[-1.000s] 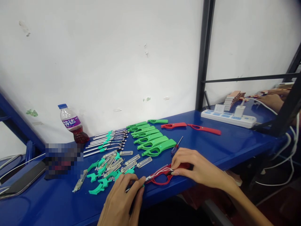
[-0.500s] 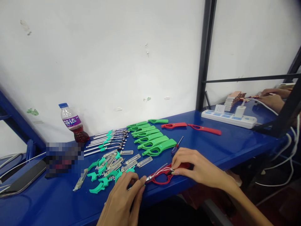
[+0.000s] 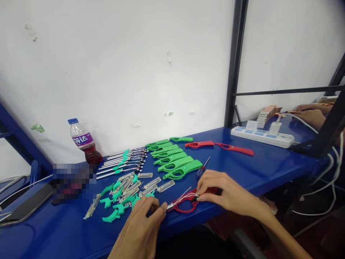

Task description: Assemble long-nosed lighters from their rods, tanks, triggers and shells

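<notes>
A red lighter handle shell (image 3: 185,210) lies at the table's front edge between my two hands. My left hand (image 3: 141,221) pinches the metal tube (image 3: 170,206) at the shell's narrow end. From the tube, white wires (image 3: 187,195) run across the shell to a small black part (image 3: 194,199). My right hand (image 3: 225,190) closes thumb and fingers on that black part and covers the shell's wide end. Just behind the right hand lies a small screwdriver (image 3: 202,169). Teal trigger pieces (image 3: 111,216) and clear plastic tanks (image 3: 165,186) are scattered beyond my left hand.
Several green handle shells (image 3: 179,169) lie in a row, with red shells (image 3: 234,148) to their right. Metal tubes with wires (image 3: 113,165) lie near a drink bottle (image 3: 83,138). A power strip (image 3: 261,136) is at the right. Another person's hands (image 3: 312,114) show beyond the frame.
Very little differs. My left hand has shifted slightly at the tube end; my right hand keeps its place on the black part.
</notes>
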`<state>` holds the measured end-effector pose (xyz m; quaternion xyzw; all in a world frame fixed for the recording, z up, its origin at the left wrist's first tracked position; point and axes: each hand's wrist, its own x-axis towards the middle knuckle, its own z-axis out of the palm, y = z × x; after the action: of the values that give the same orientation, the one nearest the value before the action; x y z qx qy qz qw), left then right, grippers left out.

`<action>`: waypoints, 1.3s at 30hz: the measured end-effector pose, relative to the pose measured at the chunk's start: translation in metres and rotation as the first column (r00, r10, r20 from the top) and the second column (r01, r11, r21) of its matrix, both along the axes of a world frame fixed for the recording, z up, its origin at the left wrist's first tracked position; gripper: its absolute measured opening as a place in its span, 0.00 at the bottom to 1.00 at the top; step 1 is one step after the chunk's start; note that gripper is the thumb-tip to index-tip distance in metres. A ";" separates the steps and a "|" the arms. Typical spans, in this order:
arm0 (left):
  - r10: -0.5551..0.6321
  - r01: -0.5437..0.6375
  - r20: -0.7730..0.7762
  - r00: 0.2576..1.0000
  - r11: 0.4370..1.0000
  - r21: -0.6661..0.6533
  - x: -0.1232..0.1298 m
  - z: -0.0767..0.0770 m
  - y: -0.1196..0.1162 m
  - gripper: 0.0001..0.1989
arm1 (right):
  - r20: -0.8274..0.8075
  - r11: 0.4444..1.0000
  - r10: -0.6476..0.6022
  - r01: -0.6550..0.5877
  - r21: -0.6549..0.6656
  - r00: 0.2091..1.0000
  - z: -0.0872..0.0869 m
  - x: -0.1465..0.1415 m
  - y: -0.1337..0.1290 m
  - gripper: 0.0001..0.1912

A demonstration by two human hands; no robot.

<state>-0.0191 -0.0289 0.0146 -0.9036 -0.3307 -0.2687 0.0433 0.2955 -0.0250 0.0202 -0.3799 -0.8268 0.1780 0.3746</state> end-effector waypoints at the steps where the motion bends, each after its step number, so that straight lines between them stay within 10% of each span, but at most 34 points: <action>1: -0.006 0.006 -0.006 1.000 1.000 -0.002 -0.001 -0.001 0.000 0.14 | 0.000 1.000 0.001 -0.001 -0.001 1.000 0.000 0.000 0.000 0.10; 39: -0.057 0.043 0.154 0.986 0.995 0.094 0.003 -0.007 0.000 0.10 | -0.004 1.000 -0.002 0.002 0.001 1.000 -0.002 0.001 0.001 0.07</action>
<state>-0.0160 -0.0291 0.0075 -0.8849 -0.2978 -0.3545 0.0513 0.2962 -0.0245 0.0186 -0.3801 -0.8258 0.1779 0.3767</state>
